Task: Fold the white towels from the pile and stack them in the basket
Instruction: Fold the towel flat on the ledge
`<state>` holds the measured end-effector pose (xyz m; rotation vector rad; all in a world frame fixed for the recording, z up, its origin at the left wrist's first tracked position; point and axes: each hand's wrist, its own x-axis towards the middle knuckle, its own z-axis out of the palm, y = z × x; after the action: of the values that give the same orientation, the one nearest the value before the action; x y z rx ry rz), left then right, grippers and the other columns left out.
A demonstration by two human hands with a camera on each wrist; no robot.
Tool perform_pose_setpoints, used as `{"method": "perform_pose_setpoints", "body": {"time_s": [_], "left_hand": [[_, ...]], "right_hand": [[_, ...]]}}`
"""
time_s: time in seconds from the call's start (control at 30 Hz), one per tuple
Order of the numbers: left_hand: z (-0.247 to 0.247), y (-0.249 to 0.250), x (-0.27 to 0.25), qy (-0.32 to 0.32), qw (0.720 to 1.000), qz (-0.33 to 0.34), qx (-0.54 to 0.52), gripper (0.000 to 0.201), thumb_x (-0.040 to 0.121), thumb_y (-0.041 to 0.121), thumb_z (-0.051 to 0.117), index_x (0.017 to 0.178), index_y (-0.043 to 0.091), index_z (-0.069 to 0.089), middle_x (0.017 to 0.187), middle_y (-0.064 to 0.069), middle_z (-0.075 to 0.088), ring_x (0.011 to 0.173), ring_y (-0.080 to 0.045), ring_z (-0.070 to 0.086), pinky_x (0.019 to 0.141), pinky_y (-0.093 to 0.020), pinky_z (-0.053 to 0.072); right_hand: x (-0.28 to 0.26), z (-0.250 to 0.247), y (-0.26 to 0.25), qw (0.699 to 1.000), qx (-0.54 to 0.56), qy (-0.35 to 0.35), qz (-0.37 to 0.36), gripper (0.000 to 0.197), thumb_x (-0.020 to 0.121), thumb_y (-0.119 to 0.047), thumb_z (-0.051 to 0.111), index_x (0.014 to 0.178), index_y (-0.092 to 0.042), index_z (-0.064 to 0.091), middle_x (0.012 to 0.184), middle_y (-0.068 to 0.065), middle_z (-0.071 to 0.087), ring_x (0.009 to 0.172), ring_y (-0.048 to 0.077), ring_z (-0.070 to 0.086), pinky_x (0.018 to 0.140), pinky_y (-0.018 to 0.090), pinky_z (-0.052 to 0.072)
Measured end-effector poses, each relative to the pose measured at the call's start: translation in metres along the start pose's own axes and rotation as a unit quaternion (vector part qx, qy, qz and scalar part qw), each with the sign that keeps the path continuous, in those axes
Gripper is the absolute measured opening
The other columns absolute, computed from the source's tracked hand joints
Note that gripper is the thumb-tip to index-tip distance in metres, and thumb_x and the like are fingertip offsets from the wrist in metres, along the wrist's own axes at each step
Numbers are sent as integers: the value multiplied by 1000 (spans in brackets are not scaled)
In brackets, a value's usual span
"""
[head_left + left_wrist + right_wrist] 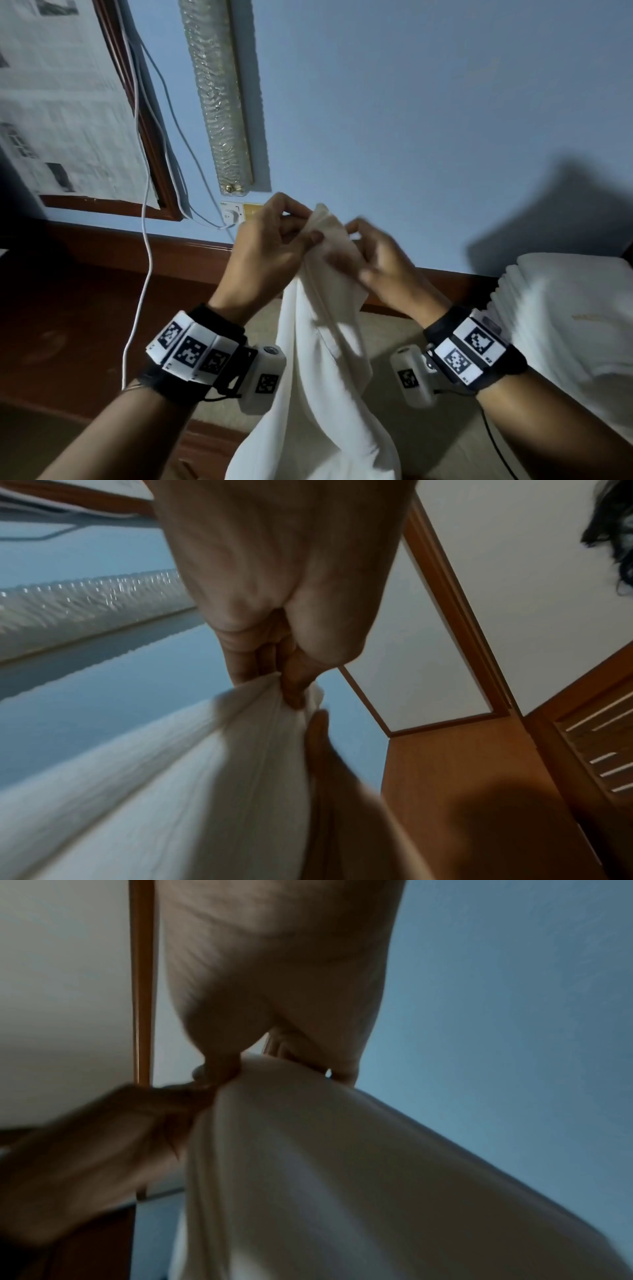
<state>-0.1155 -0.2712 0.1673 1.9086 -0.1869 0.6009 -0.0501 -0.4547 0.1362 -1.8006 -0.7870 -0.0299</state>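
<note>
Both hands pinch towel (322, 342) top: left hand (263, 253) firm, right hand (383, 263) blurred. Best next: slide right along hem to corner, keep edge taut, avoid twist.

A pale blue wall (428, 120) was seen beyond the fingers, lit dimly, with a dark shadow (548, 212) cast on it to their right. Above and to the left of the fingers a long textured glass light fixture (222, 102) was mounted upright, and a small switch plate (233, 214) was set just beside them. Farther left, a wood-framed board (68, 102) covered in newspaper was hung, crossed by white cables (144, 205). Below the fingers, dark brown wooden furniture (85, 308) was visible
</note>
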Motion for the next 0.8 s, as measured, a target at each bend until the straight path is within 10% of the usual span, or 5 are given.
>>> {"method": "perform_pose_setpoints", "body": {"time_s": [0.2, 0.3, 0.47, 0.63, 0.8], "left_hand": [[-61, -5, 36, 52, 993, 49, 90, 23, 87, 15, 81, 100, 21, 64, 86, 6, 79, 83, -10, 75, 79, -34, 61], [-85, -25, 50, 52, 976, 47, 207, 23, 87, 16, 81, 104, 21, 67, 85, 12, 76, 77, 0, 69, 74, -24, 56], [-124, -38, 55, 11, 954, 14, 298, 37, 86, 9, 74, 120, 22, 66, 86, 2, 74, 81, -23, 69, 78, -32, 53], [-169, -10, 53, -38, 932, 71, 353, 38, 82, 6, 70, 115, 24, 68, 73, -3, 69, 65, -24, 69, 62, -36, 60], [-206, 9, 38, -49, 924, 88, 369, 15, 83, 12, 72, 93, 23, 74, 69, -1, 70, 63, -14, 65, 73, -42, 61]], "right_hand": [[-35, -21, 55, 922, -231, -245, 192, 54, 75, -62, 84, 115, -29, 70, 96, -9, 76, 85, 5, 72, 75, 27, 54], [-21, -56, 49, 905, -347, -184, 164, 37, 80, -56, 82, 103, -30, 68, 88, -11, 70, 76, 0, 65, 66, 22, 48], [17, -84, -5, 881, -463, -99, 10, 56, 85, -48, 80, 64, -11, 44, 58, -4, 44, 57, 13, 43, 54, 24, 30], [27, -88, -68, 882, -469, -55, -19, 46, 87, -49, 77, 65, -16, 54, 56, 0, 49, 55, 13, 46, 58, 35, 38], [11, -73, -106, 865, -501, -36, -5, 36, 85, -49, 77, 73, -17, 65, 65, 2, 61, 70, 23, 60, 66, 32, 46]]}}
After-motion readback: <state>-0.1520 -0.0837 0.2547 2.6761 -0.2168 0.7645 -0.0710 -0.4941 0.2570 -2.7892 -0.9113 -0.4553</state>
